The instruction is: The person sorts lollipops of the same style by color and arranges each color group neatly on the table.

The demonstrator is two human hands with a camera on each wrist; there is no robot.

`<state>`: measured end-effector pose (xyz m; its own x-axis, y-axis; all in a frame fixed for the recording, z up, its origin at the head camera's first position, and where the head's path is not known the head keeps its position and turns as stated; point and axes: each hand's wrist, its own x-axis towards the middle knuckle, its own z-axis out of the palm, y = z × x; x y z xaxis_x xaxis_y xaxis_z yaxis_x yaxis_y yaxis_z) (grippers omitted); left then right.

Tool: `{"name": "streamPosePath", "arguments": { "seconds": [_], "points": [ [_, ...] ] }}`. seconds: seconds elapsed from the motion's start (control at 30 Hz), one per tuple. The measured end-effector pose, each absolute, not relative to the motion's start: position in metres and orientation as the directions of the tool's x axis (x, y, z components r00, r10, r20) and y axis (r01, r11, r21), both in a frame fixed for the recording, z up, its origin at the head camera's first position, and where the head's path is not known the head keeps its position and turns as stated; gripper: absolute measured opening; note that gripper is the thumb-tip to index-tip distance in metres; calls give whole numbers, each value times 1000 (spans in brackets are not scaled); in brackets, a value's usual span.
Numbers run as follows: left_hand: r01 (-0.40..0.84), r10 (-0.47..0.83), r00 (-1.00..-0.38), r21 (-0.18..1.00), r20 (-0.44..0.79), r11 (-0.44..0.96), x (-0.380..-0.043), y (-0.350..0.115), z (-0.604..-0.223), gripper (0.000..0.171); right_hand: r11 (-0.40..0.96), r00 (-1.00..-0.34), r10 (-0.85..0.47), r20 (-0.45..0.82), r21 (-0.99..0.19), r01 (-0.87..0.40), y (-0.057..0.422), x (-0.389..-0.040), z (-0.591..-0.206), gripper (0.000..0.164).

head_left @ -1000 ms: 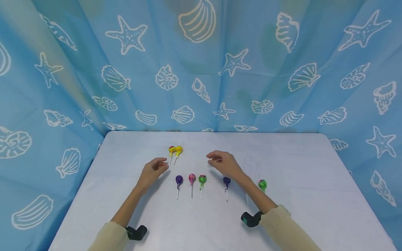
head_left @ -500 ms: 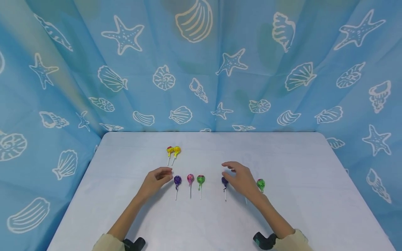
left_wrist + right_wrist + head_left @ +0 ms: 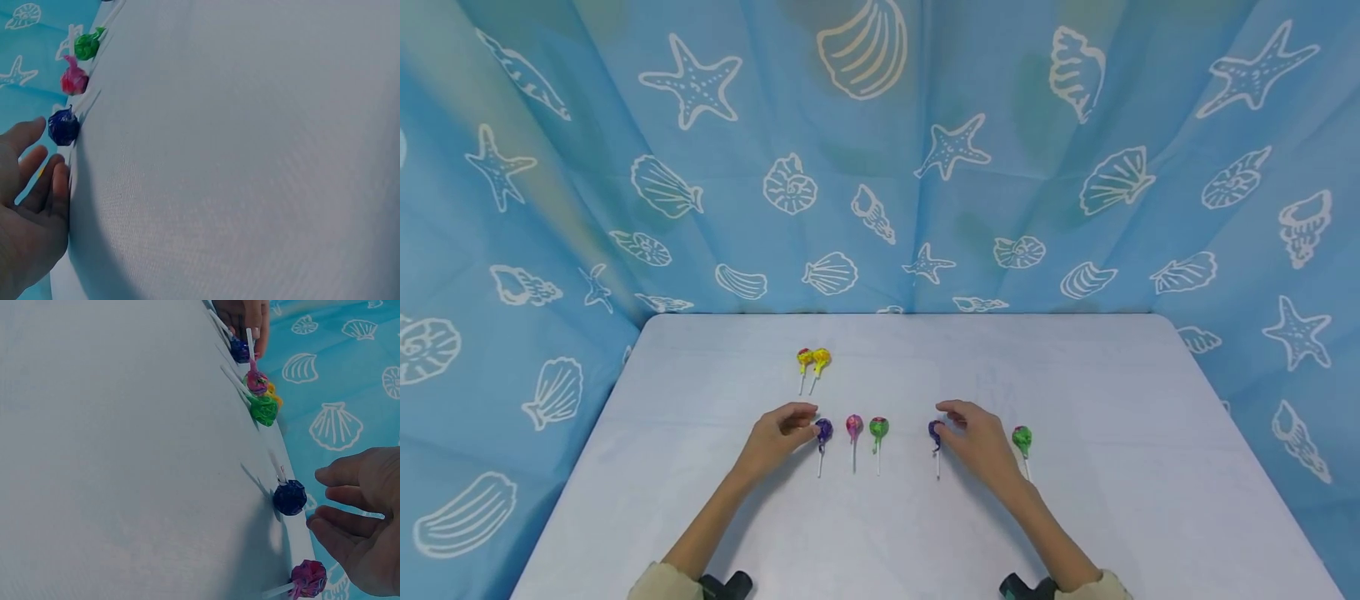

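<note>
My left hand is at the left purple lollipop, thumb and fingers loosely bent beside its wrapped head. In the left wrist view that dark blue-purple head sits just beyond the fingertips. My right hand hovers at the other purple lollipop, its thumb overlapping the head in the head view. A gap shows between fingers and candy in the right wrist view. Between the hands lie a pink lollipop and a green lollipop. Another pink lollipop lies below the right hand, hidden in the head view.
Two lollipops, one yellow and one red and yellow, lie side by side farther back. A second green lollipop is right of the right forearm. A blue shell-print curtain surrounds the white table.
My right hand has come down and to the right, from the table's middle to the right purple lollipop. My left hand has moved slightly right and down to the left purple lollipop.
</note>
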<state>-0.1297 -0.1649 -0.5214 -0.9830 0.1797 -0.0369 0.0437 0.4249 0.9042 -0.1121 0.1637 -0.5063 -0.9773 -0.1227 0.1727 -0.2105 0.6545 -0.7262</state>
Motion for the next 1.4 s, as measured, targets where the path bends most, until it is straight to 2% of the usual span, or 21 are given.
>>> {"name": "streamPosePath", "arguments": {
  "seconds": [0.47, 0.77, 1.07, 1.4],
  "points": [
    [69, 188, -982, 875, -26, 480, -131, -163, -525, 28, 728, -960, -157, 232, -630, -271, 159, -109, -516, 25],
    [37, 177, -982, 867, -59, 496, -131, -162, -524, 21, 727, -958, -172, 231, -626, -282, 158, -110, -517, 22],
    [1, 161, -982, 854, -98, 521, -130, -160, -522, 25, 732, -963, -170, 211, -627, -267, 159, -110, -518, 23],
    [19, 170, -982, 861, -79, 508, -128, -158, -522, 23, 735, -961, -181, 207, -621, -272, 161, -110, -520, 25]
  ]
}}
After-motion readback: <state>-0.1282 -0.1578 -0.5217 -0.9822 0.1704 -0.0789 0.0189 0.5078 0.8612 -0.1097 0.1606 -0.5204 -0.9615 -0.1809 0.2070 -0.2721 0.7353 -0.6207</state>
